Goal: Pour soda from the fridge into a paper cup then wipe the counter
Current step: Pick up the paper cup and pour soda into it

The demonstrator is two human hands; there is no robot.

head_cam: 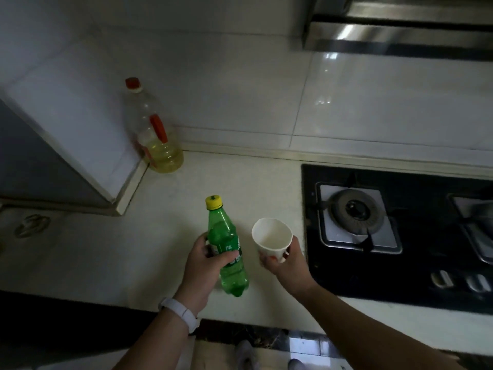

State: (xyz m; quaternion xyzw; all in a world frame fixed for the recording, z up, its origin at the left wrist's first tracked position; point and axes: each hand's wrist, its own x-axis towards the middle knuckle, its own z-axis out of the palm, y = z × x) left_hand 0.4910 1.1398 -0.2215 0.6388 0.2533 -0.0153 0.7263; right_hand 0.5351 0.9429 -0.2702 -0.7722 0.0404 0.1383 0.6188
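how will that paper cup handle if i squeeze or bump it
The cup looks empty, so it is probably very light and would tip at a nudge if set down. Its thin paper wall likely buckles under a hard squeeze; the right hand grips it low, near the stiffer base.

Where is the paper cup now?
In the head view, the paper cup is right of centre, held by the right hand, between the green soda bottle and the gas stove.

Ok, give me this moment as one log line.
stage: before pour | left hand: grips soda bottle, cap on | right hand: holds paper cup, looks empty
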